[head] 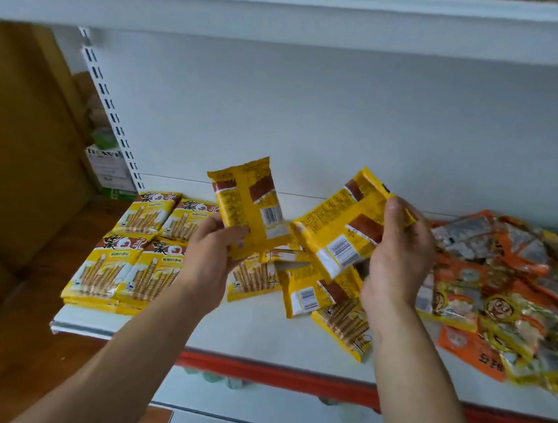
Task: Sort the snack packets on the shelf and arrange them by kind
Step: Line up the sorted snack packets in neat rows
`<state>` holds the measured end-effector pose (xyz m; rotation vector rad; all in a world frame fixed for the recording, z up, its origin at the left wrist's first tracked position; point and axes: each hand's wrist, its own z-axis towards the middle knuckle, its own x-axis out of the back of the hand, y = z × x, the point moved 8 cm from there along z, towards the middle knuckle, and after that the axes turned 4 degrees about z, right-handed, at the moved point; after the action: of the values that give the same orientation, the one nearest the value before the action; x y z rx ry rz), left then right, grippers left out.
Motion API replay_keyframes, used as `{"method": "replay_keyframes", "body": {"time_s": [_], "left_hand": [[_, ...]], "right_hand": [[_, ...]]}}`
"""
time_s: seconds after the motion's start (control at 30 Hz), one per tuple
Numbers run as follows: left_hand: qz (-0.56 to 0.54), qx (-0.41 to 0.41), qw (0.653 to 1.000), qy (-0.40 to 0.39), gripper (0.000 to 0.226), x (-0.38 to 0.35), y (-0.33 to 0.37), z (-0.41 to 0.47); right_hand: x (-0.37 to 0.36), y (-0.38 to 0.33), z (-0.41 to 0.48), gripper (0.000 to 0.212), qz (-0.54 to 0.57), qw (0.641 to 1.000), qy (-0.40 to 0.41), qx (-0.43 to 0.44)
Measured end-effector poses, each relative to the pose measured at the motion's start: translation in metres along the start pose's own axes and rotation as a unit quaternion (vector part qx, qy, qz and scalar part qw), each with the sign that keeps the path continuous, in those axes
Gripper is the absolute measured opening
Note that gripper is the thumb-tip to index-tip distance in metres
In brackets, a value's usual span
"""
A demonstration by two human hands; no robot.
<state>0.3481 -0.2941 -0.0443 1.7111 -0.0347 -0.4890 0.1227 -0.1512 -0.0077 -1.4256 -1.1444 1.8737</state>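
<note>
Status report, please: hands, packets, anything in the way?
Left hand grips yellow packet, right hand second packet. Neat yellow stacks at left. Loose yellow packets and orange pile unsorted.

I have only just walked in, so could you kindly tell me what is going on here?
A person is sorting snack packets on a white shelf. The left hand grips one yellow packet and the right hand grips a second yellow packet, both held above the shelf with their backs showing. At the shelf's left, yellow packets lie face up in tidy stacks. A few loose yellow packets lie in the middle, and a mixed orange pile at the right is not yet sorted.
</note>
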Motion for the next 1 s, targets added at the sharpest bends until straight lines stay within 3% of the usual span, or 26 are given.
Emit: {"method": "replay_keyframes", "body": {"time_s": [0.13,0.27,0.33,0.4,0.47,0.57,0.77,0.9,0.93,1.0], "left_hand": [[-0.005,-0.018,1.000,-0.012,0.025,0.027,0.012,-0.001],[0.096,-0.070,0.992,-0.031,0.020,0.058,0.033,0.000],[0.103,-0.087,0.991,-0.003,0.028,0.084,0.044,0.006],[0.090,-0.087,0.991,0.036,0.050,0.114,0.055,0.014],[0.088,-0.079,0.990,0.080,0.056,0.147,0.063,0.024],[0.056,-0.090,0.989,0.101,0.038,0.183,0.076,0.033],[-0.005,-0.041,0.995,0.088,0.026,0.228,0.069,0.051],[-0.229,0.019,0.973,0.029,0.028,0.237,0.064,0.062],[-0.238,0.028,0.971,0.006,0.027,0.236,0.065,0.064],[-0.127,0.027,0.991,-0.041,0.019,0.235,0.070,0.070]], "right_hand": [[-0.030,0.048,-0.028,0.018,-0.002,0.983,-0.016,-0.183],[-0.069,0.091,-0.071,0.022,0.137,0.922,-0.059,-0.358],[-0.084,0.103,-0.086,0.019,0.168,0.904,-0.069,-0.387],[-0.095,0.112,-0.097,0.011,0.158,0.903,-0.072,-0.392],[-0.104,0.120,-0.108,0.009,0.143,0.906,-0.061,-0.393],[-0.111,0.125,-0.117,0.009,0.086,0.936,-0.037,-0.339],[-0.130,0.110,-0.128,0.023,-0.061,0.986,-0.023,-0.153],[-0.150,0.092,-0.137,0.017,-0.072,0.996,-0.045,0.006],[-0.156,0.089,-0.141,0.016,-0.072,0.995,-0.059,0.036],[-0.165,0.091,-0.148,0.021,-0.075,0.992,-0.084,0.050]]}}
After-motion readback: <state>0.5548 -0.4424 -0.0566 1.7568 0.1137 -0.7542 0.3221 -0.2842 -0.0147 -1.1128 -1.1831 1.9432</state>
